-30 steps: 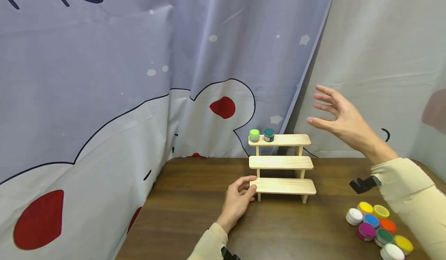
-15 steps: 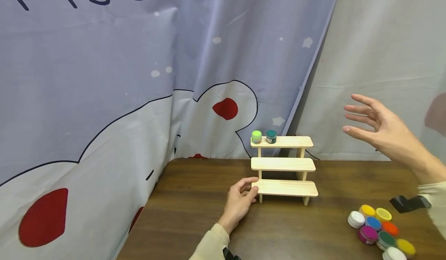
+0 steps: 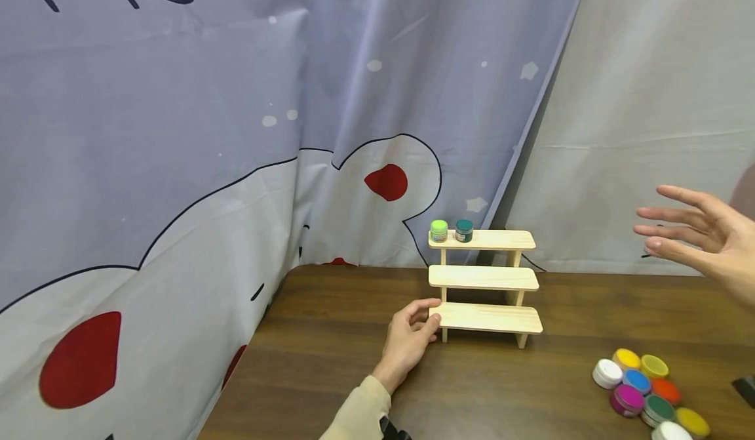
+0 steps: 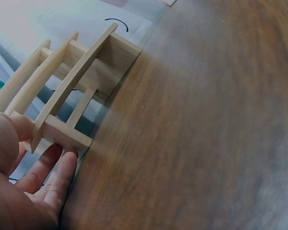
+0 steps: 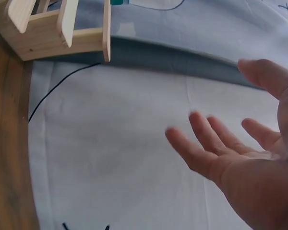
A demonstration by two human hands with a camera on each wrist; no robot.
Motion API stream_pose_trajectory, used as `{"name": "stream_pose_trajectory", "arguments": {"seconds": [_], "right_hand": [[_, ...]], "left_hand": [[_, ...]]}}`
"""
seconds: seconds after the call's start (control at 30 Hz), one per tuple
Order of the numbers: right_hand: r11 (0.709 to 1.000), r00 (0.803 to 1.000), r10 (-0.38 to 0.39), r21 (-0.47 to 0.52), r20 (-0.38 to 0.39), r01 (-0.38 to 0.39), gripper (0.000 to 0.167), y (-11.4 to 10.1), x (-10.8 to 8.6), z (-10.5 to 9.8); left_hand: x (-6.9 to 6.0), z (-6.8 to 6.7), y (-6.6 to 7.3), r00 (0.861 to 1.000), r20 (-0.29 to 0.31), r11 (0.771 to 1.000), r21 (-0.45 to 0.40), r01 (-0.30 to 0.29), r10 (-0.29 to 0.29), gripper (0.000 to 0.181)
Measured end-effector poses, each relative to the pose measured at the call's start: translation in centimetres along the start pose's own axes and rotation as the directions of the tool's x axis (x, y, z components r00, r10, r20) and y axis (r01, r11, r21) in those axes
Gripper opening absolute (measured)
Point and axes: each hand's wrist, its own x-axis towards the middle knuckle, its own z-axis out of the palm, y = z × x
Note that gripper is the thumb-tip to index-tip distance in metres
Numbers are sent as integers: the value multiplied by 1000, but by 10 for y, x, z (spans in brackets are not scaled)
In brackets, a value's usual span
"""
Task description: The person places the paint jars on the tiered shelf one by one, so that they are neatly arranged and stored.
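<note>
L hand pinches bottom-shelf L end of the stand, R hand fingers spread, empty: a tug could tip green jar & teal jar off its top L corner, a low R swing scatter the jar cluster twd counter's R side.

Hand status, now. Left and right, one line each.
Left hand: holding the wooden stand at the left end of its lowest board.
Right hand: open, raised, holding nothing.
</note>
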Motion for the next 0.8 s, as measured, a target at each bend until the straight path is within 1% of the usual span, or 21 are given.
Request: {"name": "stream_pose_trajectory", "arguments": {"seconds": [0.03, 0.07, 0.17, 0.23, 0.27, 0.3, 0.4, 0.47, 0.6, 0.7, 0.77, 0.8], "right_hand": [[1000, 1000, -12, 22, 0, 12, 89, 5, -4, -2], [998, 1000, -27, 65, -1, 27, 89, 11, -7, -4], [993, 998, -61, 101, -6, 61, 88, 30, -19, -9], [992, 998, -63, 109, -23, 66, 88, 44, -29, -11], [993, 998, -57, 106, -33, 60, 88, 50, -34, -11], [995, 998, -47, 82, -41, 50, 88, 56, -40, -10], [997, 998, -8, 73, -64, 13, 87, 70, -57, -6], [998, 997, -1, 63, -75, 5, 87, 78, -67, -2], [997, 996, 3, 76, -90, 4, 87, 94, -83, 2], [997, 995, 29, 78, -99, -21, 86, 114, -96, 0], [984, 992, 57, 172, -108, -37, 84, 138, -105, -2], [979, 992, 74, 200, -106, -52, 83, 148, -111, -3]], "left_hand": [[0, 0, 0, 1000, 0, 1000, 1, -2, 2, 26], [1, 1, 0, 1000, 0, 1000, 1, -5, 5, 26], [1, 1, 1, 1000, -2, 1000, 1, -12, 12, 26], [1, 1, 1, 1000, -4, 1000, -2, -20, 20, 26], [1, 1, 1, 1000, -6, 1000, -3, -24, 24, 26], [1, 1, 1, 1000, -7, 1000, -5, -27, 26, 26], [0, -1, 0, 1000, -6, 1000, -1, -29, 29, 26], [1, -1, -1, 1000, -3, 1000, 4, -27, 27, 27], [0, -1, -1, 1000, 0, 1000, 6, -24, 24, 26], [-1, 0, -1, 1000, 0, 1000, -2, -28, 28, 26], [-2, 0, -1, 1000, 0, 1000, -5, -29, 29, 26], [-3, 1, -1, 1000, 2, 1000, -9, -29, 29, 26]]}}
